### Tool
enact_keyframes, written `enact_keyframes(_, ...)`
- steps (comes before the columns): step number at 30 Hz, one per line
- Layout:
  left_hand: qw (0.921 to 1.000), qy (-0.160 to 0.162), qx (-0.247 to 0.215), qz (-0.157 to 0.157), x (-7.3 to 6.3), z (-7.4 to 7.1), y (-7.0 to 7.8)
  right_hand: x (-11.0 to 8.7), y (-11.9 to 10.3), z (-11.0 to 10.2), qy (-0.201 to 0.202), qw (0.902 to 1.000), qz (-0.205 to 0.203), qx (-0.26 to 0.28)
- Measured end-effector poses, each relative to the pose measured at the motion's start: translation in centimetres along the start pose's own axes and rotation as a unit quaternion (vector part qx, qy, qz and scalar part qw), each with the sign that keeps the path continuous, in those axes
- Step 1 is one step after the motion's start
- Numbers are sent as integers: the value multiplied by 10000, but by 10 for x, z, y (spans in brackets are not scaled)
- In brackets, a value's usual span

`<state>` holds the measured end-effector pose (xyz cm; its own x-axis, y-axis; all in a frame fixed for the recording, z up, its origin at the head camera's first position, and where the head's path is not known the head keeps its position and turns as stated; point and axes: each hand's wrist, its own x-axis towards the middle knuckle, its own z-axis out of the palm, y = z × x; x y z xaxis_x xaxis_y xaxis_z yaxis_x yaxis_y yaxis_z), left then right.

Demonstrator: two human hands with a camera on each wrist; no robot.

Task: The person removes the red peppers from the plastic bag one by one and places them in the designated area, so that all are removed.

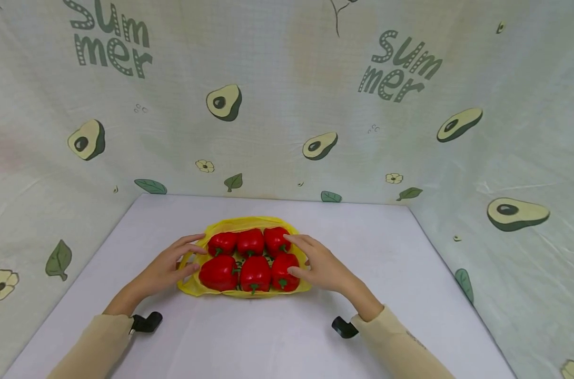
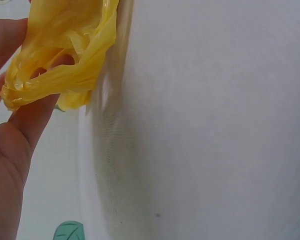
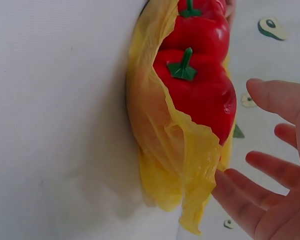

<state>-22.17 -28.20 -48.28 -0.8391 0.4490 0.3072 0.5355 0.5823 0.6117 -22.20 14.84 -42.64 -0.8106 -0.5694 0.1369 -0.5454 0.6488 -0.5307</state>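
Observation:
Several red bell peppers (image 1: 255, 274) with green stems sit in two rows on a spread yellow plastic bag (image 1: 243, 224). My left hand (image 1: 166, 267) is at the bag's left edge, its thumb and fingers apart. In the left wrist view, thin yellow plastic (image 2: 65, 80) covers part of the left thumb, and the fingers lie beside it. My right hand (image 1: 322, 266) reaches over the right end, fingers spread beside the nearest pepper (image 3: 200, 95). A lower fingertip there meets the bag's loose edge (image 3: 200, 150); whether it presses on it I cannot tell.
The bag lies on a white table (image 1: 249, 337). A pale cloth (image 1: 277, 68) printed with avocados, leaves and lettering hangs behind and at both sides. Black devices are fixed at the left wrist (image 1: 147, 322) and the right wrist (image 1: 345, 327).

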Motion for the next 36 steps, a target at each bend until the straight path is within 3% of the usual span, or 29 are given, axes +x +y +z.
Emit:
enact_keyframes(14,9997,75,231,-7,2,2,-2,3,-4,5,-356,9987,-369,9)
enact_keyframes(23,9993,151,329,-18,1,2,0,4,0,9,-734,9971,-214,39)
enact_keyframes(36,9995,107,253,-157,-2,-2,1,2,0,12,-692,9972,-203,-179)
